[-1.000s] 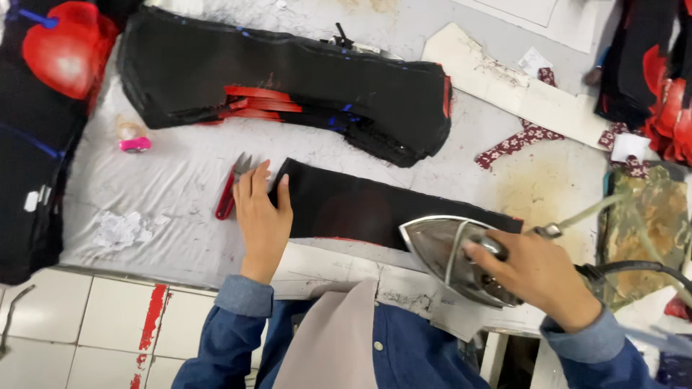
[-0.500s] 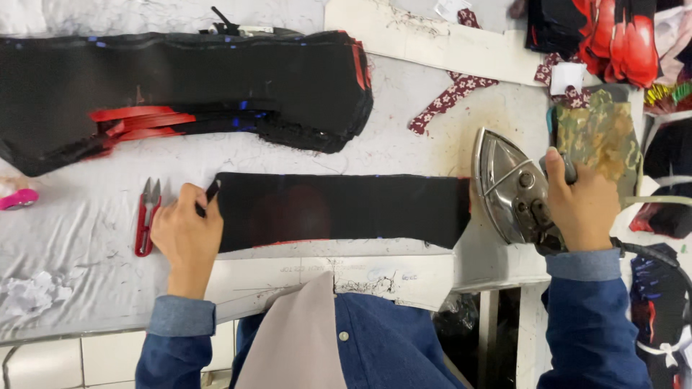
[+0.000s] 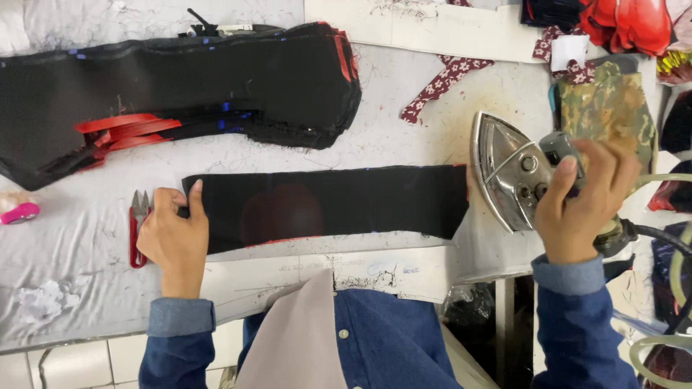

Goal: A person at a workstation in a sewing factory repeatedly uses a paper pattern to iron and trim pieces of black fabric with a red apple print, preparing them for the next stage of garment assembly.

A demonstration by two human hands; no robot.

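Left hand (image 3: 173, 234) flat, pinning the black fabric strip (image 3: 324, 205); right hand (image 3: 584, 198) clamped on the iron (image 3: 515, 169), which could scorch fingers if it slides close.

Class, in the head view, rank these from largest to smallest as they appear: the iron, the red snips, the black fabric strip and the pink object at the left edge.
1. Black fabric strip
2. Iron, partly hidden by the right hand
3. Red snips
4. Pink object, partly cut off at the edge
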